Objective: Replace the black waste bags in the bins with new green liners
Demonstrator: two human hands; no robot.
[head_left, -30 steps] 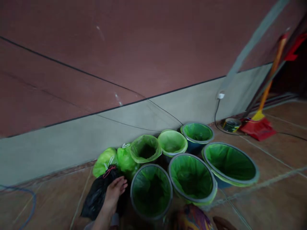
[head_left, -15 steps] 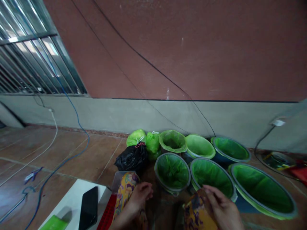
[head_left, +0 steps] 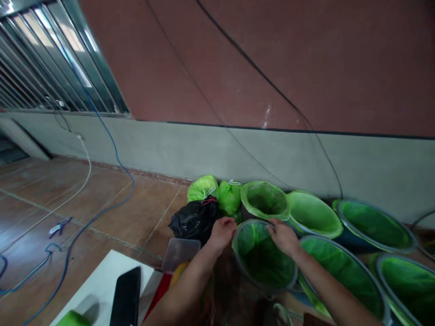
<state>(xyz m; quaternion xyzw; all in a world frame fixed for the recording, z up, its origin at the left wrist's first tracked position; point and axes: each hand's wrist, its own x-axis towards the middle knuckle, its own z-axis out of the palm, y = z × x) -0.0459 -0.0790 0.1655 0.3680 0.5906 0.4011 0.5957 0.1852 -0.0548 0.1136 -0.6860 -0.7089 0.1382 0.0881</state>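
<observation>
A round bin with a grey rim stands in front of me, lined with a green bin liner. At its back left edge is my left hand, its fingers curled closed at the rim where the liner folds over. My right hand reaches over the back right of the same bin, fingers closed around the rim and liner. Fingertips of both hands are small and partly hidden. Behind it stands another bin with a pale green liner.
More lined bins stand to the right. Tied green bags and a black bag lie by the wall. On the left are a white surface with a phone, a clear container and a blue cable.
Both hands have moved forward, from above my lap to the rim of the near left bin. The view has turned, so the bins sit farther right and the rightmost is partly cut off.
</observation>
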